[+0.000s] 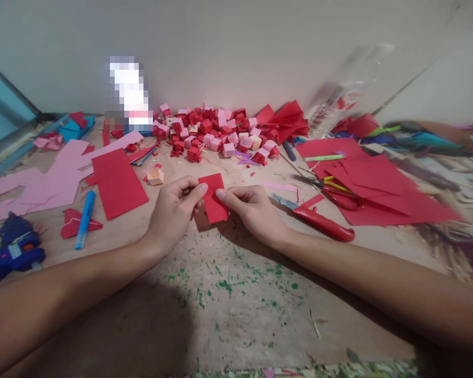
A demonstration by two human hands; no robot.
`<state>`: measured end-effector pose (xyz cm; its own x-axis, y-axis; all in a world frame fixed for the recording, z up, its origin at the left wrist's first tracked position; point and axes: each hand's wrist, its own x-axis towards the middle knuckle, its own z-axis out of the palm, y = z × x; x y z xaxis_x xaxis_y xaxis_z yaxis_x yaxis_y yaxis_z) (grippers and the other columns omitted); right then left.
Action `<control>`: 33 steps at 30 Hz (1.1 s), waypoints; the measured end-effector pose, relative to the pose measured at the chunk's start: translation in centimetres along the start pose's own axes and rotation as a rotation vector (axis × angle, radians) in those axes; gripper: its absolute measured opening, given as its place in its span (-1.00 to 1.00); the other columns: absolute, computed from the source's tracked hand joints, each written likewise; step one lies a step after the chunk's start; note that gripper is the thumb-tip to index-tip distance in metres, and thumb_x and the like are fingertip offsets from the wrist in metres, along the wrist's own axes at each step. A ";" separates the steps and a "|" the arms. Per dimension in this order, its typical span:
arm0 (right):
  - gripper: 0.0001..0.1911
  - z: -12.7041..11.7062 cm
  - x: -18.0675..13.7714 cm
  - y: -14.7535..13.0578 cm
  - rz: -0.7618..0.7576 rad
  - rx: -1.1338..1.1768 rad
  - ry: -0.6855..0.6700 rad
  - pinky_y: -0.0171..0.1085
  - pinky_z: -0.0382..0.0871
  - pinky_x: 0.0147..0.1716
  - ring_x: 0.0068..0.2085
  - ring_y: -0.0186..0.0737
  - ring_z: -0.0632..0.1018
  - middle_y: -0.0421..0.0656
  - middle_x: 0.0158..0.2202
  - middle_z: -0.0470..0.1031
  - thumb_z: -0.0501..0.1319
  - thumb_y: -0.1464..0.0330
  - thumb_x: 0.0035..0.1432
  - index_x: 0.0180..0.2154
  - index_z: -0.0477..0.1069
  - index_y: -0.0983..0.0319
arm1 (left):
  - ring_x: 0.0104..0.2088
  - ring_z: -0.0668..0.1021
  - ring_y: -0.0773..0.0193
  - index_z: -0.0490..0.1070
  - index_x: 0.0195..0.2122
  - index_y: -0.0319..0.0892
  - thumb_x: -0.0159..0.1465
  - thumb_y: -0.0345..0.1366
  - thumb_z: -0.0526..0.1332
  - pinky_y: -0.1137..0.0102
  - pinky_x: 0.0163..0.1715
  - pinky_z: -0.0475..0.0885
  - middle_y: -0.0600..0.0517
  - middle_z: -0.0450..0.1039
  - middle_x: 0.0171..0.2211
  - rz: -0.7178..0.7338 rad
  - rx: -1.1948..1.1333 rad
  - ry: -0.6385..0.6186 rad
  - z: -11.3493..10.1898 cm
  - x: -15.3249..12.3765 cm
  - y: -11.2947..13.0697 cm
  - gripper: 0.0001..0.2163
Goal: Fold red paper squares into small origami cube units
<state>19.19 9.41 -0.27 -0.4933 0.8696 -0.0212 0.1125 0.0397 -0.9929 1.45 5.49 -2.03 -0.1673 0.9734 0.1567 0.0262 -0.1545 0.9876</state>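
Observation:
Both my hands hold one small red paper strip (214, 199) just above the brown work surface (236, 294). My left hand (173, 210) pinches its left edge between thumb and fingers. My right hand (256, 210) pinches its right edge the same way. The strip stands nearly upright between the two thumbs. A red-handled utility knife (319, 220) lies just right of my right hand.
A heap of small red and pink folded paper cubes (216, 134) sits against the wall. Red sheets (378, 189) and scissors (331, 189) lie at right. A red sheet (118, 184), pink offcuts (51, 181), a blue pen (85, 218) and a blue glue gun (11, 252) lie at left.

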 end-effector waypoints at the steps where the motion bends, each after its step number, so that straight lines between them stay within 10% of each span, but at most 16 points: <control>1: -0.54 0.0 0.0 0.0 0.002 -0.002 0.006 -0.30 0.08 -0.51 -0.51 -0.38 0.26 -0.23 -0.56 0.35 0.39 0.08 0.25 -0.51 0.50 0.31 | -0.58 0.38 0.41 0.41 -0.49 -0.16 0.36 -0.22 0.31 0.49 -0.57 0.27 0.14 0.34 -0.59 -0.006 -0.009 0.006 0.0 0.0 -0.1 -0.72; 33: -0.58 0.0 -0.1 -0.4 0.045 0.099 -0.043 -0.37 0.40 -0.50 -0.52 -0.34 0.56 -0.10 -0.52 0.62 0.43 0.09 0.25 -0.46 0.62 0.30 | -0.57 0.39 0.40 0.41 -0.48 -0.15 0.36 -0.18 0.32 0.48 -0.57 0.27 0.12 0.38 -0.57 -0.027 -0.040 0.032 0.0 0.1 -0.3 -0.72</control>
<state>19.17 9.28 0.08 -0.5269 0.8472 -0.0686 0.0506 -0.0493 -0.9975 1.38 5.60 -2.31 -0.1992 0.9714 0.1289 -0.0176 -0.1351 0.9907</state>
